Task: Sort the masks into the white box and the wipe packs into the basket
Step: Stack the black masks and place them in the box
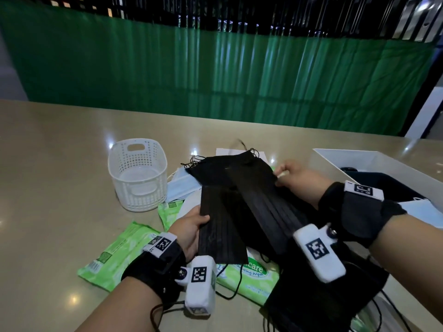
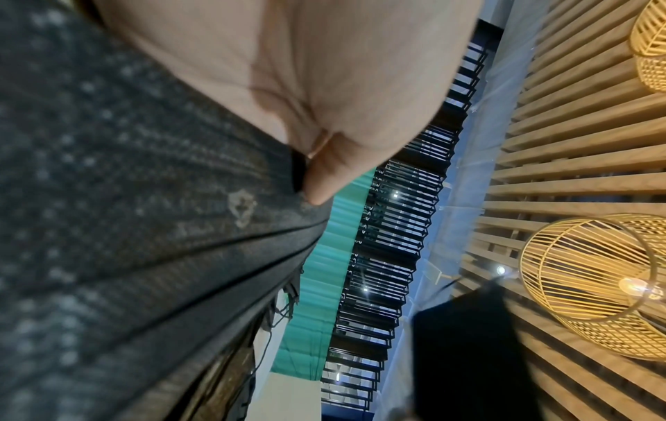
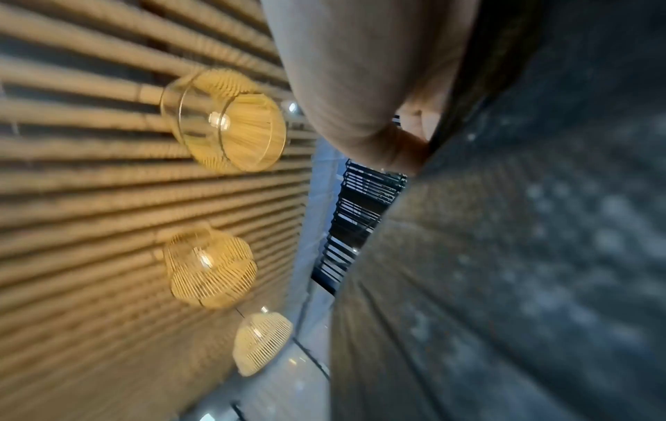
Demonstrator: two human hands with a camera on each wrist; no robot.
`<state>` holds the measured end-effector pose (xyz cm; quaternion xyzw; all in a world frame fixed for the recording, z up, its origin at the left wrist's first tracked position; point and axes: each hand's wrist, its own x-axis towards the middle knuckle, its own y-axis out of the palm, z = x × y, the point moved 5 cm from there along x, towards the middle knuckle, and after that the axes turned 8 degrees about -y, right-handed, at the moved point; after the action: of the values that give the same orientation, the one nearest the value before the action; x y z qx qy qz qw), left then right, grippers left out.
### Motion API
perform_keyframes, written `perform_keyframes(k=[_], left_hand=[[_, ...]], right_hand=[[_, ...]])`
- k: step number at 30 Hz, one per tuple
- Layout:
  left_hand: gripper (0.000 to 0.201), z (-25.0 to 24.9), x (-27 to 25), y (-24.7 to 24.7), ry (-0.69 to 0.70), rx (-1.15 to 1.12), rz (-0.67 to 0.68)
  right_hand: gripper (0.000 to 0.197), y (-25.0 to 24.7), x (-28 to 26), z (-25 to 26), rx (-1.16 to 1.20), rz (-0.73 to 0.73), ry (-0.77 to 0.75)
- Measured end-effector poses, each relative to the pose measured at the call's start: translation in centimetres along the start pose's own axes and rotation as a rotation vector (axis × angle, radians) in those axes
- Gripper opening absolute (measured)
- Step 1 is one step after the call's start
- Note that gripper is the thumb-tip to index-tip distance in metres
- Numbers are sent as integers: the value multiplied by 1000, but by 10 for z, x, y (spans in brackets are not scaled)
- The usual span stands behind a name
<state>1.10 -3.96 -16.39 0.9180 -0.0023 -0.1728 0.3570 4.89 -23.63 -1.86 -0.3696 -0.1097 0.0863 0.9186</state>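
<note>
Above the table's middle I hold a stack of black masks (image 1: 239, 202) between both hands. My left hand (image 1: 189, 232) grips its near left edge, thumb on top. My right hand (image 1: 291, 178) grips the far right edge. The wrist views show the black pleated masks (image 2: 144, 228) (image 3: 522, 256) pressed against each palm. The empty white basket (image 1: 137, 173) stands at the left. The white box (image 1: 359, 164) at the right holds black and blue masks. Green wipe packs (image 1: 115, 255) (image 1: 249, 274) lie near the front.
A light blue mask (image 1: 179, 188) and another green wipe pack (image 1: 167, 212) lie beside the basket under the held stack. More black masks (image 1: 323, 295) sit heaped at the front right. A green curtain (image 1: 215, 75) hangs behind the table.
</note>
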Motion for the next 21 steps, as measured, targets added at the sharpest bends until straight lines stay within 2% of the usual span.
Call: perform_keyframes(k=[2, 4, 8, 13, 16, 21], left_hand=[[33, -1, 1, -2, 30, 27, -19], [34, -3, 1, -2, 42, 55, -24], [33, -3, 1, -2, 31, 73, -42], [32, -2, -1, -1, -7, 37, -55], [35, -2, -4, 1, -44, 53, -72], [50, -4, -6, 3, -15, 30, -86]], right_hand=[[16, -2, -5, -24, -156, 121, 76], [19, -10, -12, -43, -135, 151, 136], [25, -30, -20, -54, 106, 69, 128], [36, -28, -14, -31, 519, -10, 29], [40, -8, -10, -7, 750, 18, 2], [41, 38, -2, 15, 820, 107, 8]])
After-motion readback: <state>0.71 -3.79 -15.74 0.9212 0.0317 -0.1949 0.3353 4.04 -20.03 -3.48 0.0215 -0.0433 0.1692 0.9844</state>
